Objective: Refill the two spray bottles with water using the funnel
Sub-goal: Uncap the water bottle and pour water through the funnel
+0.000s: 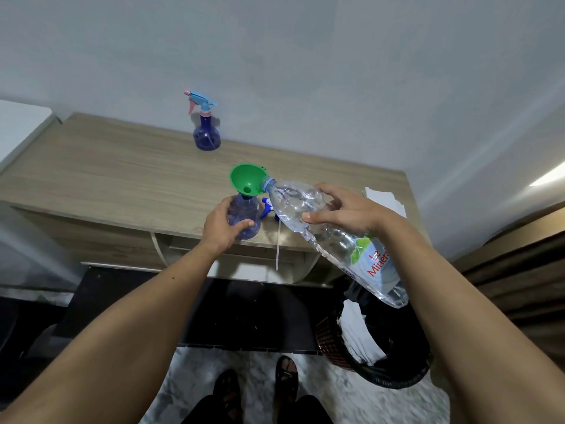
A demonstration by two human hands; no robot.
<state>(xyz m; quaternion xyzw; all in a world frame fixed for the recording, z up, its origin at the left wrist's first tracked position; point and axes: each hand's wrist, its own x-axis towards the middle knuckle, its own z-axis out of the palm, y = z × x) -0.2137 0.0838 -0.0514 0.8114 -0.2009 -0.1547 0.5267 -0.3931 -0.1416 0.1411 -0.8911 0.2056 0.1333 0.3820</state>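
At the far left I see the corner of a white flat-topped unit (pixel 23 123) butting against the pale wood-grain desk (pixel 107 179), which stands against a plain light grey wall (pixel 275 56). The desk has an open shelf under its front edge, and the floor beneath it is dark, giving way to a pale mottled floor (pixel 183 377) nearer me.

Toward the back of the desk, close to the wall, a translucent blue round-bellied spray bottle with a light blue and pink trigger head (pixel 206 130) stands upright, well apart from the hands.

Near the front edge my left hand (pixel 221 226) grips the side of a second translucent blue spray bottle with no head on it (pixel 244 215), fingers curled round its belly. A green plastic funnel (pixel 248 180) sits in its neck, tilted a little.

Just right of that bottle lies a blue trigger spray head (pixel 268 208) on the desk, its white dip tube (pixel 278 246) poking out over the front edge.

My right hand (pixel 342 209) holds a large crumpled clear plastic water bottle with a green and red label (pixel 345 240), thumb below and fingers over the top, tipped so its mouth rests on the funnel's rim. I cannot tell whether water is running.

Behind that hand a white paper sheet (pixel 383 198) lies at the desk's right end. Below, on the floor, stands a dark woven waste basket (pixel 367 347) with white paper inside, and between the arms I see two sandalled feet (pixel 256 384).
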